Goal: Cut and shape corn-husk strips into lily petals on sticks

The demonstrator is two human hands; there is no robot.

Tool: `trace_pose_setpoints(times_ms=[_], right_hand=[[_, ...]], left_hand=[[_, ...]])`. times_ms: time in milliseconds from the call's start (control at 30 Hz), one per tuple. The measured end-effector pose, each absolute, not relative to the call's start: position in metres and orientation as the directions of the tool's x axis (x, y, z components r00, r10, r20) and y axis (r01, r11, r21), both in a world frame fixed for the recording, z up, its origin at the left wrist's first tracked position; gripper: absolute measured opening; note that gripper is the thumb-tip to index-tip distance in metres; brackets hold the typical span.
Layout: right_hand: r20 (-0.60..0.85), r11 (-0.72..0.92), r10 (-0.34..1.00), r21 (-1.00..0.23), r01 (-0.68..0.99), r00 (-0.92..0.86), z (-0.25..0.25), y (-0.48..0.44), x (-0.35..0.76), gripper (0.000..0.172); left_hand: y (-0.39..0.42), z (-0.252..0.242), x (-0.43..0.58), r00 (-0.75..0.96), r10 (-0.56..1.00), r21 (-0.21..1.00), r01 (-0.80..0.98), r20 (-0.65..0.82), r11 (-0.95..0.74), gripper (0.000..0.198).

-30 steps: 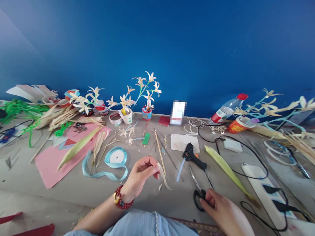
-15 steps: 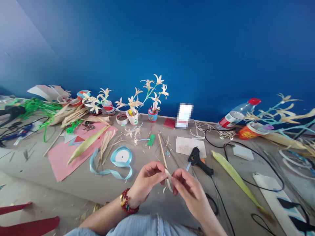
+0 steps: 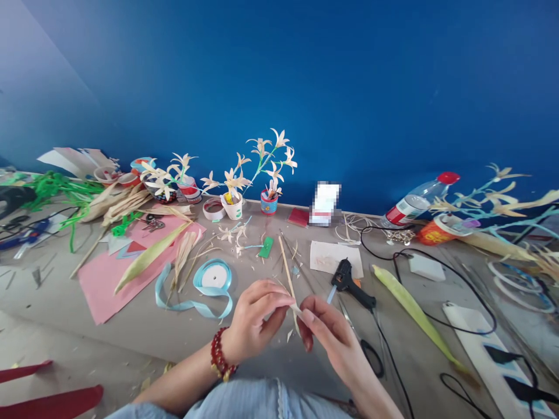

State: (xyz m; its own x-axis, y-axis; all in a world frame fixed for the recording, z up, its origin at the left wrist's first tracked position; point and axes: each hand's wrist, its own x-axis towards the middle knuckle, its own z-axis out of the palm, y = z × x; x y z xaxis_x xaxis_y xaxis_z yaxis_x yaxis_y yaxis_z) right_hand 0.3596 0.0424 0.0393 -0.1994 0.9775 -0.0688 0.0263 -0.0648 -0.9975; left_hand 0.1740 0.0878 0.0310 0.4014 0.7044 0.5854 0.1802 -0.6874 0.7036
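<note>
A small pale strip of corn husk (image 3: 297,311) is stretched between my two hands, above the table. My left hand (image 3: 257,317), with a red bead bracelet at its wrist, pinches the strip's left end between thumb and fingers. On the other end, the thumb and forefinger of my right hand (image 3: 327,329) are closed. A thin wooden stick (image 3: 285,262) lies on the table just beyond the strip. The black hot glue gun (image 3: 349,282) rests to the right of my right hand. Partly under my right forearm are scissors (image 3: 371,356).
Light-blue ribbon (image 3: 212,276) lies left of my hands, beside pink paper (image 3: 98,285) with a green husk (image 3: 148,259). Cups with husk flowers (image 3: 233,205) line the wall. On the right are a husk (image 3: 414,317), black cables, a power strip (image 3: 469,326) and a bottle (image 3: 408,206).
My left hand has rolled so that its back faces up more, its fingers over the strip. The strip lies flatter between both hands. The view has shifted slightly.
</note>
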Motion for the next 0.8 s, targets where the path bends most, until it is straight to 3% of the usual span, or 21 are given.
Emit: trace_pose_setpoints(times_ms=[100,200,367,800], right_hand=[[0.236,0.275,0.961,-0.847,0.455,-0.142,0.042,0.042,0.363,0.017],[0.450,0.453,0.876,-0.640,0.621,-0.175,0.040,0.044,0.363,0.006],[0.562,0.526,0.805,-0.529,0.666,-0.190,0.037,0.047,0.356,0.013],[0.614,0.510,0.783,-0.546,0.665,-0.097,0.034,0.043,0.348,0.017]], left_hand=[[0.087,0.033,0.176,0.374,0.734,0.716,0.217,0.567,-0.664,0.032],[0.086,0.039,0.180,0.398,0.768,0.751,0.238,0.503,-0.615,0.022],[0.084,0.045,0.185,0.375,0.822,0.804,0.256,0.429,-0.537,0.015],[0.086,0.032,0.184,0.320,0.728,0.581,0.448,0.606,-0.680,0.019]])
